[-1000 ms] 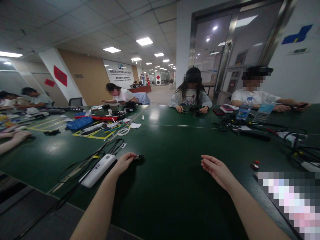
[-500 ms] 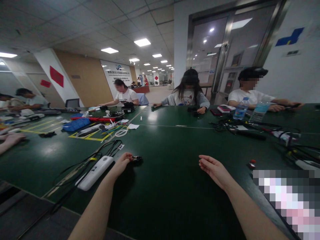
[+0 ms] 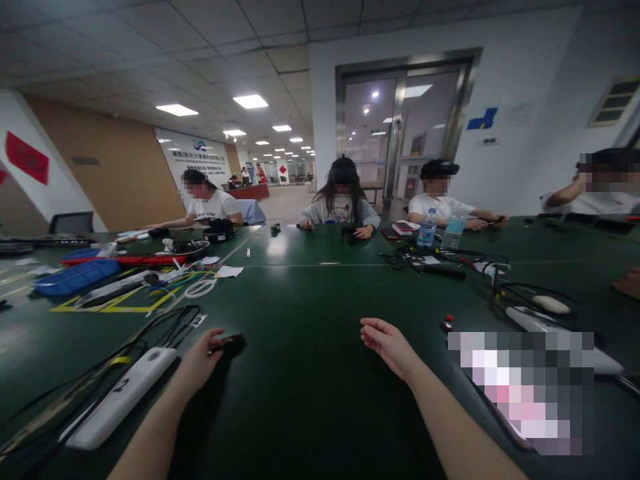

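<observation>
My left hand (image 3: 203, 357) is closed on a small dark object (image 3: 229, 344) low over the green table (image 3: 300, 400), just right of a white power strip (image 3: 127, 393) marked 2. What the object is cannot be made out. My right hand (image 3: 387, 347) is held over the table with nothing in it, palm turned inward and fingers stretched out and slightly curved. A small red and white item (image 3: 448, 323) stands to its right, behind a blurred-out screen (image 3: 520, 393).
Blue trays (image 3: 77, 277), loose cables and a coil of white cable (image 3: 200, 289) lie at the left. Two bottles (image 3: 429, 228), phones and black cables are at the right. Several people sit along the far side. Another white power strip (image 3: 590, 353) is at the far right.
The view has turned to the right, so the table and people appear shifted left. My left hand still holds the dark object; my right hand keeps nearly the same pose.
</observation>
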Demonstrator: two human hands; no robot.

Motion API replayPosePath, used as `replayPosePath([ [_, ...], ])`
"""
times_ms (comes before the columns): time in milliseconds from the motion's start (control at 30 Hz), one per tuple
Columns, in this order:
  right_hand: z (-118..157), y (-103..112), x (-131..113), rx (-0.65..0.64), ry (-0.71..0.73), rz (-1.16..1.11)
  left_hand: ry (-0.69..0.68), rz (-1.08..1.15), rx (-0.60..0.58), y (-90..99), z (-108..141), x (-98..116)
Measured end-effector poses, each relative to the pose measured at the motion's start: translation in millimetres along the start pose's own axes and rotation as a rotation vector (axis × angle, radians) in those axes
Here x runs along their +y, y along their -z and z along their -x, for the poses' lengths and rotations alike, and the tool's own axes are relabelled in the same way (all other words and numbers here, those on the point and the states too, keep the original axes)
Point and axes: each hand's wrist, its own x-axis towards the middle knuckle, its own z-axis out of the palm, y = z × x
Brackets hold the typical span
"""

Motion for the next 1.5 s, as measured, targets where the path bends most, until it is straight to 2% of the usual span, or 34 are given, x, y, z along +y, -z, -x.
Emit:
replayPosePath([
  [133, -2, 3, 4, -0.022, 0.013, 0.014, 0.081, -0.108, 0.052, 2.3, -4, 10],
  [267, -1, 3, 3, -0.008, 0.014, 0.038, 0.058, -0.058, -0.005, -7.6, -9, 34],
  [367, 1, 2, 1, -0.013, 0.014, 0.059, 0.012, -0.004, -0.07, -28.1, -10, 60],
  [533, 2, 2, 1, -0.024, 0.033, 0.047, -0.168, 0.082, -0.245, -77.9, -2, 115],
  [633, 1, 1, 3, -0.006, 0.042, 0.044, -0.22, 0.107, -0.305, -103.9, 8, 150],
  [800, -1, -2, 3, 0.028, 0.05, 0.069, -0.282, 0.113, -0.372, -126.6, 25, 190],
  [900, -1, -3, 0, 0.065, 0.077, 0.198, -0.316, 0.158, -0.389, -132.5, 32, 196],
  [1000, 2, -3, -5, 0.095, 0.179, 0.473, -0.354, 0.202, -0.4, -134.7, 37, 192],
  [1133, 8, -4, -9, -0.014, 0.229, 0.737, -0.388, 0.231, -0.433, -133.3, 39, 184],
  [1267, 12, -6, -7, -0.115, 0.2, 0.816, -0.424, 0.243, -0.461, -131.1, 40, 183],
  [1500, 14, -12, -9, -0.154, 0.229, 0.827, -0.4, 0.278, -0.486, -131.4, 39, 182],
])
